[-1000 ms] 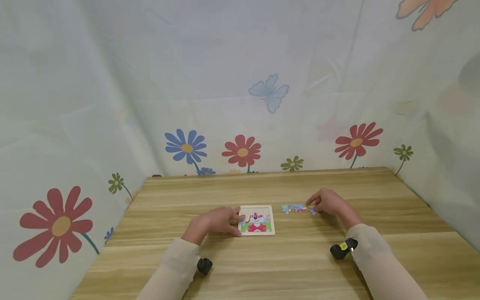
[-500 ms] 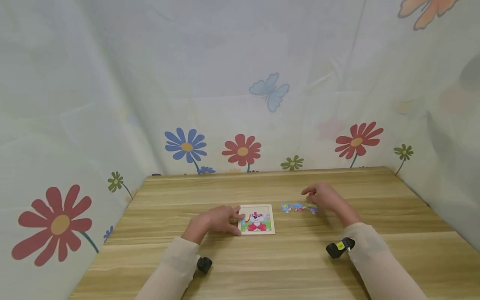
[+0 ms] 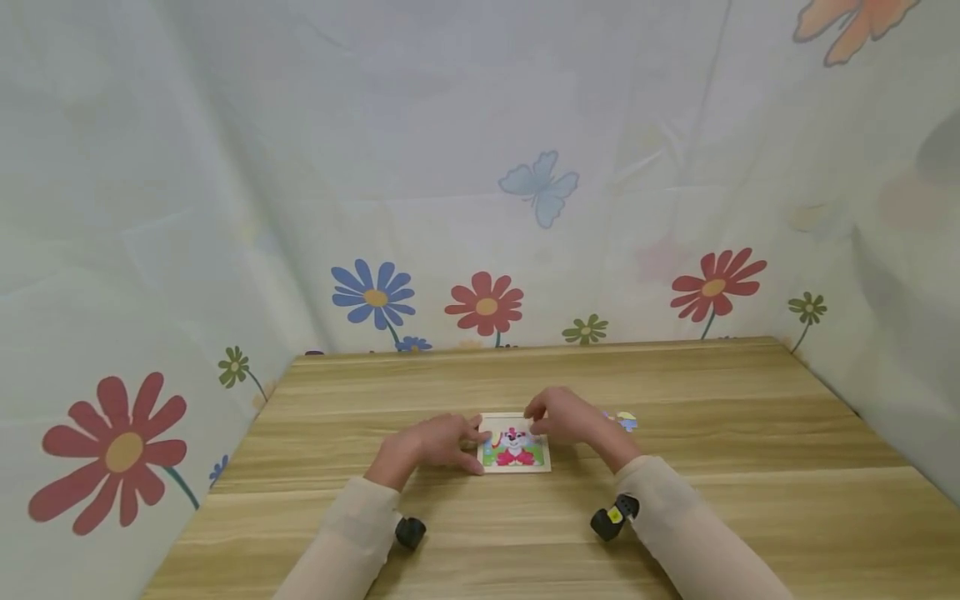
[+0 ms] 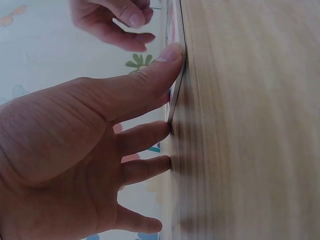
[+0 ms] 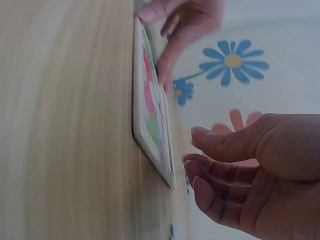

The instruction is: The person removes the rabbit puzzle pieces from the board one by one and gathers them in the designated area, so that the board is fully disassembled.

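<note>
The puzzle frame lies flat on the bench, the left hand, grip spread, touching its left side. In the head view the right hand overlaps it, loose pieces partly hidden behind; the wrist views reveal that hand clear of it, thumb and fingertips slightly apart.

Square, pale-rimmed puzzle tray lies flat, partly filled: pink-and-white cartoon animal. Loose blue pieces lie right.
</note>
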A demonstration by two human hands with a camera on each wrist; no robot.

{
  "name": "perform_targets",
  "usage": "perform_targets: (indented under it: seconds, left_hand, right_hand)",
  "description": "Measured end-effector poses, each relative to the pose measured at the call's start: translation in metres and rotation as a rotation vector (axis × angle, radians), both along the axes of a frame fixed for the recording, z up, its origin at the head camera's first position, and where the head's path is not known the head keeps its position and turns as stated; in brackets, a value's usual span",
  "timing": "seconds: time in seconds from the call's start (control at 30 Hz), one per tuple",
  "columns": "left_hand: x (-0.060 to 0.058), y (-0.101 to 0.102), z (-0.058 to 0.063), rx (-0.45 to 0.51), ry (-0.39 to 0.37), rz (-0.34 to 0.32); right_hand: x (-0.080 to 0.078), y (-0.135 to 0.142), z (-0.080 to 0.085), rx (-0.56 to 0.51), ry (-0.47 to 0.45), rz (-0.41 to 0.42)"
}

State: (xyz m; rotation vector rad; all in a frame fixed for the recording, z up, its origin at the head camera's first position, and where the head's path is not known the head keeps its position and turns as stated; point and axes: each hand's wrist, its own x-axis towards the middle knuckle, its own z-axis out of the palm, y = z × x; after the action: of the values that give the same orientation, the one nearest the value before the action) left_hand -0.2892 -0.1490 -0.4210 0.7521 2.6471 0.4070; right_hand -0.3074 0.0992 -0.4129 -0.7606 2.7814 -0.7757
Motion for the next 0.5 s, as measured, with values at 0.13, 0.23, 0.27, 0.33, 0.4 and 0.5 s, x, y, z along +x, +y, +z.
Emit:
perform_targets:
  seconds: [0.13, 0.23, 0.27, 0.33, 0.4, 0.5]
  left_hand:
    - [0.0, 0.001, 0.001, 0.004, 0.01, -0.011]
    - [-0.002, 0.001, 0.0, 0.021, 0.026, -0.035]
    - [-0.002, 0.0, 0.0, 0.027, 0.028, -0.042]
    - [-0.004, -0.001, -0.002, 0.037, 0.029, -0.056]
    - [-0.005, -0.003, -0.003, 0.041, 0.033, -0.067]
    - [-0.006, -0.006, -0.005, 0.044, 0.024, -0.066]
  right_hand:
    - [0.002, -0.023, -0.005, -0.005, -0.021, 0.063]
    - [0.003, -0.035, -0.009, -0.014, -0.029, 0.078]
    - [0.002, -0.037, -0.011, -0.015, -0.029, 0.077]
    - [0.002, -0.041, -0.014, -0.012, -0.018, 0.075]
    - [0.002, -0.043, -0.016, -0.005, 0.0, 0.078]
    - [0.002, -0.045, -0.018, -0.006, 0.009, 0.077]
